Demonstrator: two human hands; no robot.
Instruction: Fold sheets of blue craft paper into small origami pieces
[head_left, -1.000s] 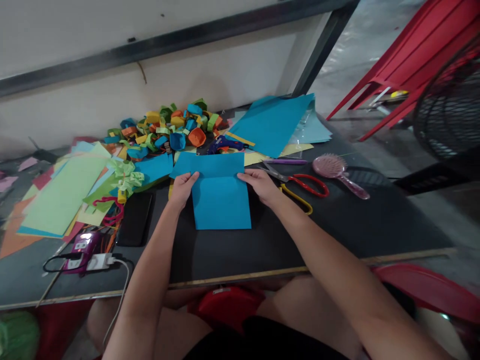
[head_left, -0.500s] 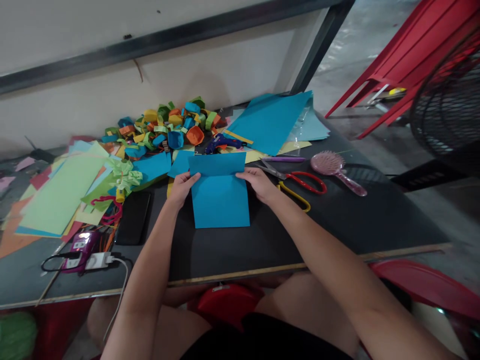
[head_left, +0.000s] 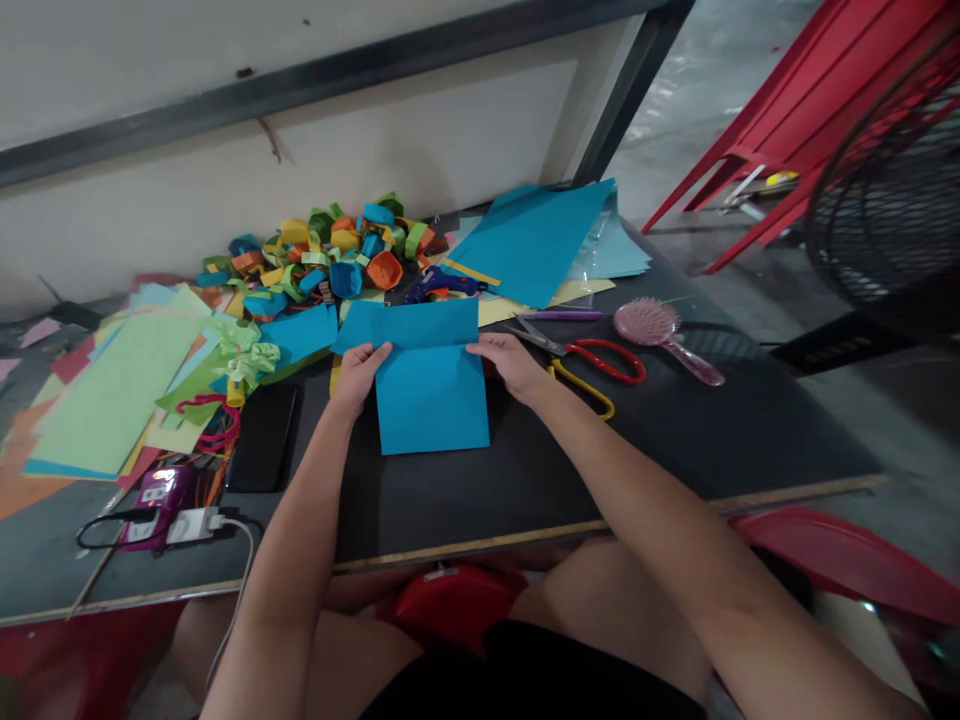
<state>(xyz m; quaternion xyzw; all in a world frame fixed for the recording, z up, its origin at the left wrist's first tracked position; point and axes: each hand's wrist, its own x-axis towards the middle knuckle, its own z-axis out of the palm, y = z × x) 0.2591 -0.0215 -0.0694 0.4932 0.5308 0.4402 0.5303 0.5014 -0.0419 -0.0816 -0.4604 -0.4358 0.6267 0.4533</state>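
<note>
A blue sheet of paper lies on the dark table in front of me, its far part bent upward along a fold line. My left hand pinches the sheet's left edge at the fold, thumb on top. On the opposite edge my right hand presses at the same height, fingers curled over the paper. Red and yellow scissors lie just right of my right hand.
A heap of small folded coloured paper pieces sits at the back. Coloured sheets spread on the left, large blue sheets at back right. A pink hairbrush, a blue glue gun, a black phone and a purple device lie around.
Both hands stay on the blue sheet's edges; the far flap has tipped slightly nearer. The view has drifted a little, shifting everything left.
</note>
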